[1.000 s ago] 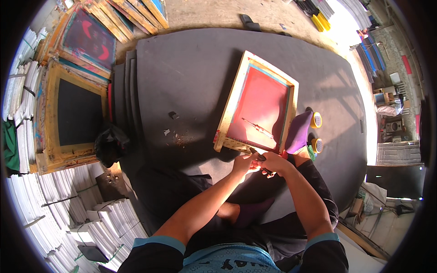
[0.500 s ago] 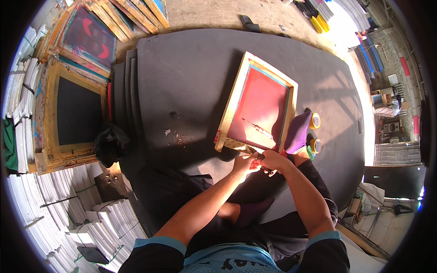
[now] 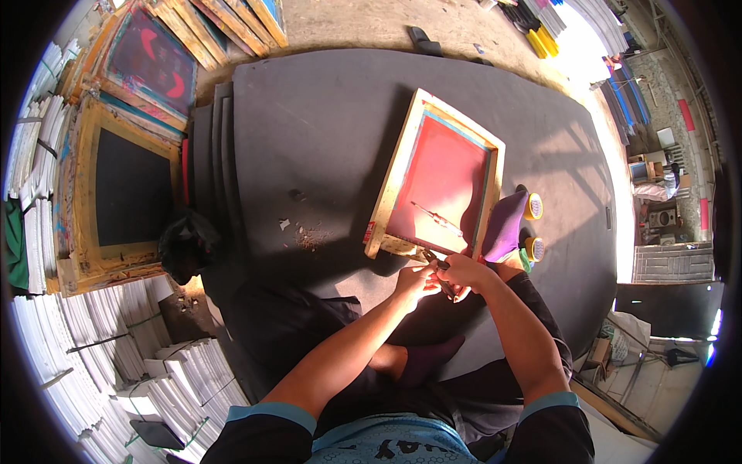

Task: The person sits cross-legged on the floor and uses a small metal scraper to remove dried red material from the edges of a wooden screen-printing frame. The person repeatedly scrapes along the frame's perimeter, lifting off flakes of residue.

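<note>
A wooden screen-printing frame (image 3: 386,197) with red mesh (image 3: 444,178) lies tilted on the dark mat. At its near edge, my left hand (image 3: 417,281) and my right hand (image 3: 466,275) are close together, both closed around dark pliers (image 3: 446,284). The jaws of the pliers point toward the frame's near wooden bar; whether they grip anything there is too small to tell. On the mesh rests a screwdriver (image 3: 438,219) with a reddish, see-through handle. My foot in a purple sock (image 3: 506,226) is against the frame's right side.
Two yellow-rimmed round items (image 3: 534,206) sit right of the sock. Wood crumbs (image 3: 311,237) lie on the dark mat (image 3: 309,131). A black plastic bag (image 3: 188,246), more printing frames (image 3: 86,209) and bundled white stacks (image 3: 174,379) line the left. A dark sandal (image 3: 423,40) lies beyond the mat.
The pliers have turned slightly between my hands, so more of their dark length shows. My fingers have shifted a little; the frame and screwdriver stay put.
</note>
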Demonstrator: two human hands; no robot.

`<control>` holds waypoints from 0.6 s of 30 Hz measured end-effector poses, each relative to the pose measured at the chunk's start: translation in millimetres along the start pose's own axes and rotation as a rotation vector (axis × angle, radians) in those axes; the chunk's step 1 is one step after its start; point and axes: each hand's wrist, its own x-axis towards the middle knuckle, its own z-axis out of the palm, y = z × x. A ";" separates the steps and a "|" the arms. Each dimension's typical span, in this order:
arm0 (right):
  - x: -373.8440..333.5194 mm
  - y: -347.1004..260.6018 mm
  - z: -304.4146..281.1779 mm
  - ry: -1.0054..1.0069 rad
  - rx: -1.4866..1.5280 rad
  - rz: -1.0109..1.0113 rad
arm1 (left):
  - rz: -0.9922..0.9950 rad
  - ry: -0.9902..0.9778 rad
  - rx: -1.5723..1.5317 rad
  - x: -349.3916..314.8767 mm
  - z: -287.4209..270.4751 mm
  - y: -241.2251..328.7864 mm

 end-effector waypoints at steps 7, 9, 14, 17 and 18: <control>12.3 11.4 4.2 0.053 -0.055 -0.100 | 0.006 -0.012 -0.072 3.7 -0.7 -5.8; -0.8 -13.6 1.6 0.011 -0.029 -0.101 | 0.005 -0.005 -0.087 3.4 -3.8 -2.7; -3.8 -23.8 8.1 0.051 -0.179 0.008 | 0.016 -0.004 -0.011 2.1 -4.2 7.4; 4.0 -15.6 15.9 0.165 -0.461 -0.173 | 0.027 -0.011 0.078 -4.2 0.8 18.5; 5.6 -8.4 17.2 0.159 -0.335 -0.160 | 0.029 -0.020 0.106 -7.6 4.2 22.5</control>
